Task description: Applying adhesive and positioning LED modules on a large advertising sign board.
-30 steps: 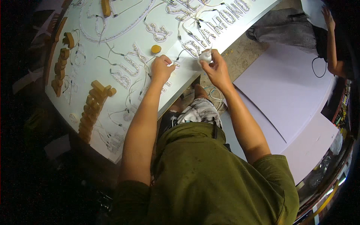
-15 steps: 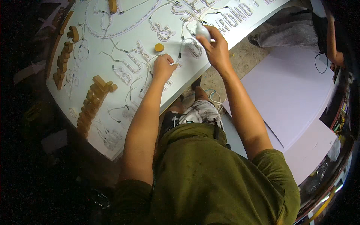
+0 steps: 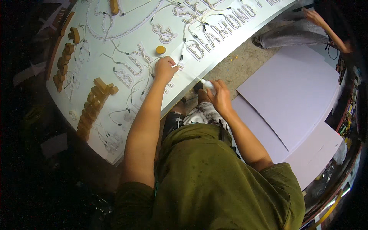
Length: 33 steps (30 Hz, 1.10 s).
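Observation:
My left hand (image 3: 165, 69) rests on the white board, thumb and forefinger pinched on the end of a small LED strip piece (image 3: 180, 67); the other fingers are curled. A thin wire with a black connector (image 3: 181, 58) runs up from beside that piece. My right hand (image 3: 220, 96) grips a white squeeze bottle (image 3: 208, 85) just off the board's near edge. The bottle's narrow nozzle points up and left toward the board. A round yellow-topped cap or block (image 3: 160, 50) sits beyond my left hand.
Letter-shaped LED pieces (image 3: 165, 33) with loose wires cover the white board (image 3: 126, 46). A row of wooden blocks (image 3: 92, 109) stands at left, with more blocks (image 3: 66, 57) behind. Large pale sheets (image 3: 295, 96) lie at right. Another person's hand (image 3: 314, 17) shows at upper right.
My right hand has drawn the squeeze bottle back toward me, from above the letters to off the board's edge. My left hand stays nearly still. The other person's hand has come into view.

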Each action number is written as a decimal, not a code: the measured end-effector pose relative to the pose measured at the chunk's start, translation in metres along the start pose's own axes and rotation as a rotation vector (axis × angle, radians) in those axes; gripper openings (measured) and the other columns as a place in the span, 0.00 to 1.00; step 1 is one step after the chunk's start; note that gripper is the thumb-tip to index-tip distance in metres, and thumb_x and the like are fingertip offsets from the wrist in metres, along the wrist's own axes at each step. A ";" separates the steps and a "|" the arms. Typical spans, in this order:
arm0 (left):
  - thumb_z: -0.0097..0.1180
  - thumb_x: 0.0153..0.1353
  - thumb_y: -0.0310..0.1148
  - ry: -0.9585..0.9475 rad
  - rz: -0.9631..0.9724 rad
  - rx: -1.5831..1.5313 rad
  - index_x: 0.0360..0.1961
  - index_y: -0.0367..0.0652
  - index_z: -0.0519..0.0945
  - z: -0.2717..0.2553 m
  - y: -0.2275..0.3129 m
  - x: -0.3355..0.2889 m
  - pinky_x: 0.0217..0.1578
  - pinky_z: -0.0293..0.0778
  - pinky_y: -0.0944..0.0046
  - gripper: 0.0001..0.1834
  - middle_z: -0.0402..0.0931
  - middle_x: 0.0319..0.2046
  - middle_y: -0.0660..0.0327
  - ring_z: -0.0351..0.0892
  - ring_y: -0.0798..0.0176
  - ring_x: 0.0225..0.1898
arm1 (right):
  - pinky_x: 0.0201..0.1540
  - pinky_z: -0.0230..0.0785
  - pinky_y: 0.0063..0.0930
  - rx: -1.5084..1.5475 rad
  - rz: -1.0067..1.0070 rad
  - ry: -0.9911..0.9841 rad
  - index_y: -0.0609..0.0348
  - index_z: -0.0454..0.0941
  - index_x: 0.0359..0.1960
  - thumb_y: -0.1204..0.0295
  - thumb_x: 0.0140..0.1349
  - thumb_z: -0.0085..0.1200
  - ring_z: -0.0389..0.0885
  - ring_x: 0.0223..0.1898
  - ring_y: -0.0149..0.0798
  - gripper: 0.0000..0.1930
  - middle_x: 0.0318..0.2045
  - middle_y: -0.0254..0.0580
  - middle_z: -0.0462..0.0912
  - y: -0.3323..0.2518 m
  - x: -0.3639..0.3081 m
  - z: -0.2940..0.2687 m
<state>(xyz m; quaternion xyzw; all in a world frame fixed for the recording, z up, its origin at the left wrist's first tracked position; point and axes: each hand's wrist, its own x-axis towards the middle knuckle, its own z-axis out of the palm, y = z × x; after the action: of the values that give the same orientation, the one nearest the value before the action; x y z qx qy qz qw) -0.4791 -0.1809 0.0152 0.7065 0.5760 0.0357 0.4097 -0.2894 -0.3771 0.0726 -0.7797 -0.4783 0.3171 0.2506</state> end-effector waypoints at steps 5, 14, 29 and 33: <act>0.77 0.45 0.33 0.011 0.010 0.007 0.31 0.39 0.84 -0.001 0.001 -0.001 0.41 0.80 0.54 0.15 0.84 0.34 0.51 0.85 0.49 0.38 | 0.47 0.74 0.49 -0.006 -0.019 -0.006 0.61 0.83 0.51 0.74 0.61 0.63 0.80 0.44 0.59 0.16 0.41 0.53 0.80 0.002 0.001 0.001; 0.76 0.46 0.33 -0.008 -0.004 -0.008 0.31 0.39 0.84 -0.003 0.004 -0.002 0.41 0.80 0.54 0.14 0.84 0.34 0.51 0.85 0.51 0.38 | 0.48 0.75 0.48 -0.046 -0.022 0.000 0.60 0.83 0.52 0.73 0.61 0.63 0.81 0.45 0.57 0.17 0.41 0.51 0.80 0.008 0.001 0.000; 0.76 0.45 0.32 0.005 0.018 0.008 0.29 0.40 0.83 -0.002 0.001 -0.001 0.41 0.80 0.54 0.14 0.84 0.33 0.52 0.85 0.50 0.38 | 0.48 0.75 0.46 -0.044 -0.005 -0.011 0.59 0.83 0.52 0.73 0.59 0.63 0.80 0.44 0.57 0.18 0.40 0.51 0.79 0.013 -0.001 -0.004; 0.78 0.47 0.35 0.021 0.046 0.026 0.31 0.39 0.84 0.001 -0.003 0.000 0.37 0.79 0.59 0.16 0.84 0.30 0.55 0.84 0.57 0.34 | 0.47 0.75 0.46 -0.025 0.020 -0.009 0.58 0.84 0.52 0.73 0.59 0.63 0.81 0.44 0.55 0.18 0.39 0.50 0.79 0.015 -0.001 -0.005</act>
<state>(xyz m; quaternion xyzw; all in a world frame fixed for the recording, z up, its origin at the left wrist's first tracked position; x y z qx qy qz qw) -0.4812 -0.1816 0.0126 0.7246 0.5641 0.0449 0.3934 -0.2779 -0.3847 0.0659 -0.7861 -0.4756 0.3171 0.2353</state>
